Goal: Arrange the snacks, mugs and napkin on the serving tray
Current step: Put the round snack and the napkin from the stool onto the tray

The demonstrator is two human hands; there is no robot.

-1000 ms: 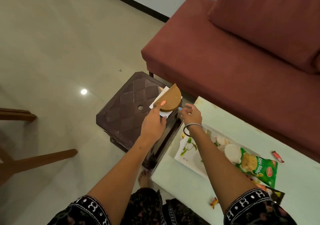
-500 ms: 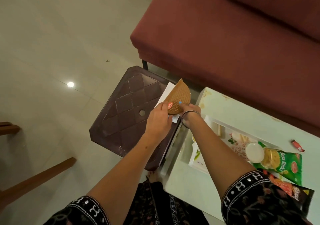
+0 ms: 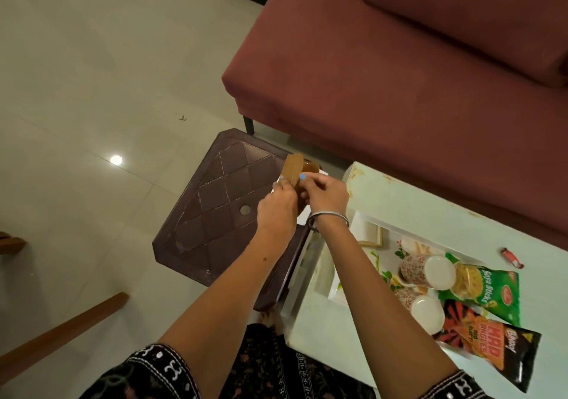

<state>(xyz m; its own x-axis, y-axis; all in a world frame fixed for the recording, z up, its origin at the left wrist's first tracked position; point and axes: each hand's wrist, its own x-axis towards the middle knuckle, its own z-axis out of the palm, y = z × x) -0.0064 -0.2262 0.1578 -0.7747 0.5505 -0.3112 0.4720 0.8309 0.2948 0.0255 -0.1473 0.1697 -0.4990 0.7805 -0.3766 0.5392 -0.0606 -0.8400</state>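
1. My left hand [image 3: 276,211] and right hand [image 3: 327,197] both pinch the brown wafer snack [image 3: 293,169] over the dark stool [image 3: 221,205].
2. The serving tray [image 3: 368,235] sits on the desk [image 3: 322,331], mugs [image 3: 415,271] already inside.
3. Next, I judge, I carry the snack rightward onto the tray.

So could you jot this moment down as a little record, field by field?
Hands: left hand and right hand together grip a brown packet above the stool
Under packet: a white napkin, mostly hidden
Tray: on the table, holding two mugs
Snacks: green bag, black bag
Loose: red wrapper on table
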